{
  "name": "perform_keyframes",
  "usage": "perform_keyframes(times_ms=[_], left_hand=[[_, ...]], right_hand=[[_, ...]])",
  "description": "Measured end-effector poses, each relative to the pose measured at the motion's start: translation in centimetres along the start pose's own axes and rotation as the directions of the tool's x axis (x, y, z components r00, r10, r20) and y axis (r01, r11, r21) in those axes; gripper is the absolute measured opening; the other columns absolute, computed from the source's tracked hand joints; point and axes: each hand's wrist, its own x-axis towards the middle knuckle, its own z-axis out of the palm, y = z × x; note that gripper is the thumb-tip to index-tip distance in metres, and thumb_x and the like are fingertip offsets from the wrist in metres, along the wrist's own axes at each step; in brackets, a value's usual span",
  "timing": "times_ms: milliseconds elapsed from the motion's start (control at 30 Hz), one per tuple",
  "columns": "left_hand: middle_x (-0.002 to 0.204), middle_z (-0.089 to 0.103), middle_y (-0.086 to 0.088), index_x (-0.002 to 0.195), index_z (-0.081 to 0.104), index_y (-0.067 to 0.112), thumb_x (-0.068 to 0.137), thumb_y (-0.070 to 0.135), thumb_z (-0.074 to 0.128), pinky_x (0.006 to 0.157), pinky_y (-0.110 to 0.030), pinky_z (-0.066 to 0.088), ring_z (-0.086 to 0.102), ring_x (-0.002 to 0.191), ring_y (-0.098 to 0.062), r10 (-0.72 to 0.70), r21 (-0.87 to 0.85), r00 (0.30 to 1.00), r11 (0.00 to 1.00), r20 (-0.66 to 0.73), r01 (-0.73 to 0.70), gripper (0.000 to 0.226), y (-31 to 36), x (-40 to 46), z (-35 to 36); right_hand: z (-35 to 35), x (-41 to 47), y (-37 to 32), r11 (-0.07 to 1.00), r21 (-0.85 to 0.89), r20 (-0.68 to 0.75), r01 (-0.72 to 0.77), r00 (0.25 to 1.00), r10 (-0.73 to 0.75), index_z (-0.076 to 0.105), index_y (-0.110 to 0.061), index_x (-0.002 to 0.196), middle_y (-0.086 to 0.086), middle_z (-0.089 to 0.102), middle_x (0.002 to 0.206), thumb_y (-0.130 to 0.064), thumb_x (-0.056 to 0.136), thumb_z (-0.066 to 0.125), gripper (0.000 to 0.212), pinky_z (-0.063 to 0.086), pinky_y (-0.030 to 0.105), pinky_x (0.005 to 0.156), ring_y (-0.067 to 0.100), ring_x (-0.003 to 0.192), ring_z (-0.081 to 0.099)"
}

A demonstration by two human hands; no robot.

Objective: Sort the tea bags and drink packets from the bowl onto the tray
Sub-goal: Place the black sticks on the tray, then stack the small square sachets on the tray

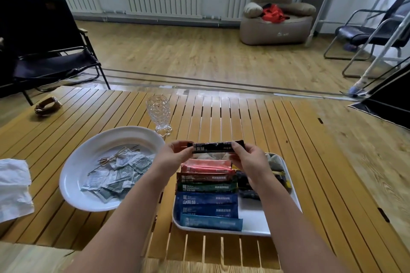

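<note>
Two bare forearms reaching in from the bottom edge, over the near slats of the wooden table [288, 139]. Just past them, a white tray [255, 224] on the right, with stick packets laid in a neat column: light blue packet [210, 222] nearest, two dark blue, a green, a brown, then pink ones farthest. Darker small items, likely tea bags, piled along the tray's right side, partly hidden by the right wrist.

Left of the tray, a white bowl [73, 175], touching nothing on the tray, holding a scatter of grey-white sachets [117, 175] and a few thin sticks or picks.

Above the far end of the tray, a black packet [218, 146] held level in the air. Left hand [175, 153] pinching its left end between thumb and fingers; right hand [248, 159] pinching the right end the same way. Both closed on that one packet, neither loose.

Step in hand, by judgement: placing a drink packet, carried across and lined up crosswise like the others. Next move probably calls for lowering it flat beyond the pink ones, parallel to the column, then letting go with both hands and returning to the bowl for the sachets left there. Little room at that far end, so careful alignment needed.

Farther off, a cut-glass goblet [158, 113] upright near the bowl's far rim; white paper at the left edge; chairs and floor beyond.
</note>
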Motion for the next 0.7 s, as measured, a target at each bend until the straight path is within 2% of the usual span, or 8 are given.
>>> perform_keyframes(times_ms=[67, 100, 200, 300, 400, 533, 700], left_hand=[[0.105, 0.072, -0.013, 0.113, 0.065, 0.002, 0.094, 0.003, 0.058, 0.087, -0.033, 0.056, 0.069, 0.101, -0.024, 0.012, 0.037, 0.998, 0.999, -0.06, -0.01, 0.02, -0.4, 0.7, -0.3], [0.105, 0.071, -0.012, 0.113, 0.065, 0.002, 0.095, 0.002, 0.056, 0.088, -0.033, 0.056, 0.069, 0.101, -0.023, 0.023, 0.078, 0.995, 0.997, -0.093, -0.015, 0.02, -0.7, 1.1, -0.4], [0.103, 0.072, -0.009, 0.112, 0.067, 0.004, 0.096, 0.005, 0.056, 0.09, -0.038, 0.056, 0.068, 0.098, -0.02, 0.054, 0.271, 0.981, 0.963, -0.187, -0.001, 0.02, -1.6, 1.9, -0.6], [0.097, 0.073, -0.004, 0.107, 0.072, 0.009, 0.094, 0.012, 0.059, 0.079, -0.032, 0.056, 0.067, 0.09, -0.017, 0.131, 0.543, 0.969, 0.84, -0.21, 0.004, 0.018, -2.5, 2.2, -0.5], [0.092, 0.072, -0.001, 0.102, 0.075, 0.01, 0.093, 0.013, 0.06, 0.069, -0.026, 0.047, 0.062, 0.082, -0.014, 0.165, 0.636, 0.959, 0.771, -0.231, 0.021, 0.018, -2.8, 2.3, 0.0], [0.099, 0.074, -0.007, 0.102, 0.075, 0.009, 0.092, 0.014, 0.06, 0.072, -0.029, 0.048, 0.061, 0.083, -0.017, 0.166, 0.67, 0.949, 0.74, -0.268, 0.06, 0.019, -3.0, 2.4, 0.2], [0.113, 0.071, -0.008, 0.119, 0.067, 0.009, 0.091, 0.015, 0.063, 0.085, -0.034, 0.05, 0.064, 0.101, -0.021, 0.196, 0.671, 0.937, 0.739, -0.29, 0.053, 0.028, -2.7, 1.4, -0.6]], right_hand=[[-0.7, 0.4, 0.5, 0.967, -0.247, -0.006, 0.059, 0.998, -0.062, 0.07, -0.014, 0.089, 0.007, 0.074, 0.085, -0.026, 0.093, 0.062, 0.015, 0.059, 0.044, 0.076, 0.026, 0.084, 0.071], [-0.9, 0.5, 0.7, 0.913, -0.399, 0.029, 0.083, 0.997, -0.078, 0.072, -0.014, 0.088, 0.007, 0.074, 0.085, -0.027, 0.094, 0.059, 0.019, 0.058, 0.047, 0.08, 0.026, 0.085, 0.07], [-0.9, 1.0, 1.1, 0.735, -0.664, 0.077, 0.134, 0.991, -0.111, 0.074, -0.011, 0.091, 0.005, 0.073, 0.088, -0.026, 0.097, 0.055, 0.025, 0.054, 0.043, 0.082, 0.021, 0.087, 0.065], [-0.6, 1.4, 1.5, 0.633, -0.757, 0.005, 0.164, 0.969, -0.246, 0.077, -0.014, 0.095, 0.002, 0.075, 0.093, -0.022, 0.091, 0.062, 0.018, 0.047, 0.028, 0.075, 0.015, 0.084, 0.062], [0.0, 1.7, 2.0, 0.564, -0.812, -0.035, 0.152, 0.951, -0.306, 0.078, -0.015, 0.093, 0.002, 0.075, 0.091, -0.023, 0.088, 0.066, 0.015, 0.042, 0.023, 0.069, 0.01, 0.076, 0.057], [0.3, 1.9, 2.3, 0.523, -0.847, -0.07, 0.094, 0.956, -0.284, 0.078, -0.014, 0.09, 0.003, 0.075, 0.087, -0.025, 0.086, 0.068, 0.015, 0.042, 0.022, 0.065, 0.011, 0.072, 0.057], [0.1, 1.6, 2.3, 0.52, -0.851, -0.073, 0.07, 0.966, -0.25, 0.076, -0.015, 0.087, 0.001, 0.071, 0.081, -0.027, 0.089, 0.065, 0.017, 0.045, 0.022, 0.058, 0.011, 0.072, 0.06]])
